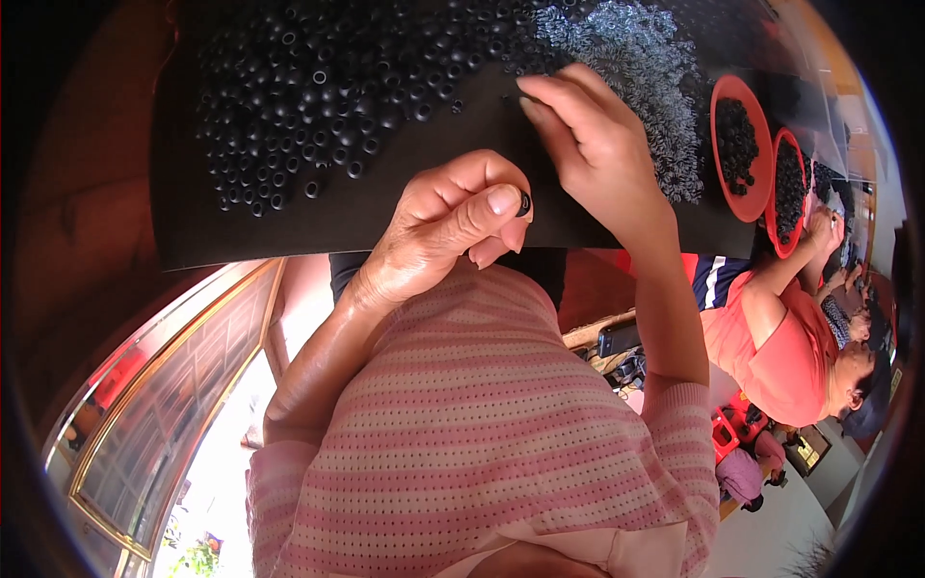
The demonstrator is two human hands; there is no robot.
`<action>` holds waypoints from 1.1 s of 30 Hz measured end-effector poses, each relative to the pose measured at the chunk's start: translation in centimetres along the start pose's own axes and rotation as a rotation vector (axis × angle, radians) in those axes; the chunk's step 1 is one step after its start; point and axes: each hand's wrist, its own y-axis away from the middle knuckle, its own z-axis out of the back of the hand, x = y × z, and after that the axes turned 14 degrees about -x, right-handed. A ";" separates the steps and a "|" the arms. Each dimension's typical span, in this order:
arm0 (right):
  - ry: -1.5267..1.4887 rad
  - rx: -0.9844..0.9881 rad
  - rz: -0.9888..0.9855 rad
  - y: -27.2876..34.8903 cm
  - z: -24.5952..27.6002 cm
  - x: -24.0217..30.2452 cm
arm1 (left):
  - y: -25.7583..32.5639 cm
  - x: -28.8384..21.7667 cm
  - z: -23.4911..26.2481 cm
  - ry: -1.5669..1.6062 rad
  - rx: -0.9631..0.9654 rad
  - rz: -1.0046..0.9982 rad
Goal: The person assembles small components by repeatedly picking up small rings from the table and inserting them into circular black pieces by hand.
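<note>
My left hand [448, 226] is shut on a small black rubber ring [523, 203], pinched between thumb and forefinger just above the near edge of a black board [289, 231]. A heap of thick black rubber rings [318, 96] covers the board's far left. A heap of thin grey-black washers [646, 87] lies at its far right. My right hand [593, 144] reaches onto the board beside the washers. Its fingers are held together with the tips touching the board. Whether they pinch anything is hidden. Both sleeves are pink and striped.
Two red bowls [756, 188] [774, 226] filled with black rings stand at the board's right end. Another person in a coral shirt [785, 361] works there, a hand [824, 231] by the bowls. A wood-framed window [164, 405] shows at lower left.
</note>
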 end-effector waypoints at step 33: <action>-0.728 0.202 -0.658 1.6 3.5 4.4 | 0.3 -0.1 -0.2 0.104 -0.103 0.083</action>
